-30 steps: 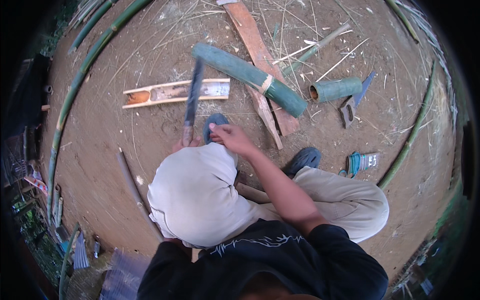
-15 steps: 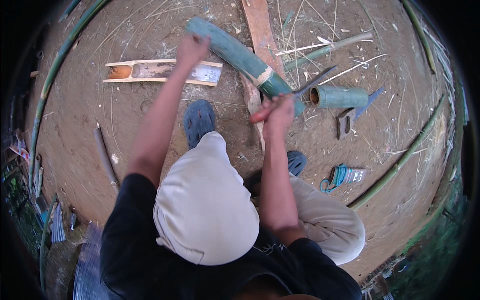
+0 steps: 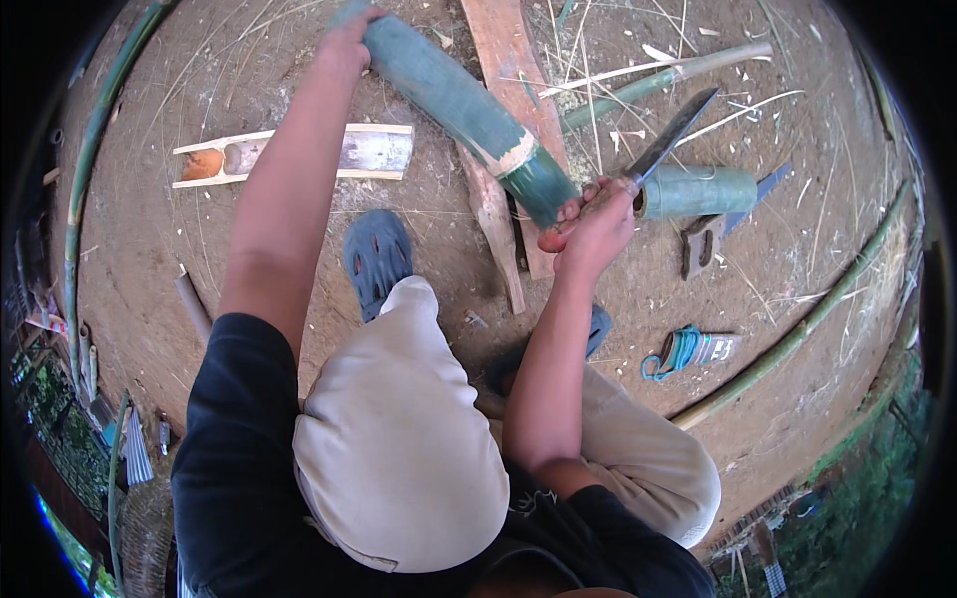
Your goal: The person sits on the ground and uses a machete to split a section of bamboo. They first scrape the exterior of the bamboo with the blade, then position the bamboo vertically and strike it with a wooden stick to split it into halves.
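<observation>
A thick green bamboo section [image 3: 449, 95] slants from the far left toward the middle, with a pale shaved ring at its node. My left hand [image 3: 346, 45] grips its far end. In my right hand [image 3: 600, 227] is a machete [image 3: 678, 133]; its reddish handle is in my fist and the dark blade points far right. That fist is beside the bamboo's near end; whether they touch, I cannot tell. Under the bamboo lie a flat wooden board [image 3: 503, 45] and a roughly hewn piece of wood [image 3: 493, 224].
A split bamboo half [image 3: 374, 152] lies at left. To the right are a short bamboo tube [image 3: 703, 191], a handsaw [image 3: 705, 244] partly behind it, and a small pouch with a teal cord [image 3: 688, 351]. A thin bamboo pole [image 3: 688, 75] and scattered strips lie beyond.
My left hand has moved farther out, onto the bamboo's far end. The right hand with the machete has shifted right, and the blade now points more steeply away. The whole view has shifted slightly.
</observation>
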Demonstrator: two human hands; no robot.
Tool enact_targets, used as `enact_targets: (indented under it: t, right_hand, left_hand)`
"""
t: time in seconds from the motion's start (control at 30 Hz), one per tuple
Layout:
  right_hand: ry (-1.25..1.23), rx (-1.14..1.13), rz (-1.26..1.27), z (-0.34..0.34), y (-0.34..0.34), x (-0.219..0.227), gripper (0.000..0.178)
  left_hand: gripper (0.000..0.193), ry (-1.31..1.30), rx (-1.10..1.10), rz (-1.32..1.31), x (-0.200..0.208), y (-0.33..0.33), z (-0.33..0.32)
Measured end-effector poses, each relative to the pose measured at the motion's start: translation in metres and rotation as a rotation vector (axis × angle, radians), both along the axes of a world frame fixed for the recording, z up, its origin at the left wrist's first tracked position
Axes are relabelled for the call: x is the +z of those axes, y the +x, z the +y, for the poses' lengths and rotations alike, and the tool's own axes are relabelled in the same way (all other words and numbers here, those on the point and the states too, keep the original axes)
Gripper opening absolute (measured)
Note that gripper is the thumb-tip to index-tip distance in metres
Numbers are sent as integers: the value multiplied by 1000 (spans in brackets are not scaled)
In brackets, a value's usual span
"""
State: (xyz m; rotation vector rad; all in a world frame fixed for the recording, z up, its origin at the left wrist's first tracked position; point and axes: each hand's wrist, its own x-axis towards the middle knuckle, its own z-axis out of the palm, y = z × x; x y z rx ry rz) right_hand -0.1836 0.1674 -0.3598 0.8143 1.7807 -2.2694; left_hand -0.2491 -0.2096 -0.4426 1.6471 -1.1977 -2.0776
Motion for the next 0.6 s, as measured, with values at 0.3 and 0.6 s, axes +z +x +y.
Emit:
enact_targets:
  t: [0.3,0.6]
  right_hand:
    - [-34,-51,88,15,-13,47,27]
    - [-60,-41,271,29,-6,130,25]
  left_hand:
    - [30,-25,-350,714,107,-43,24]
    - [38,-528,-874,1152,347,-43,130]
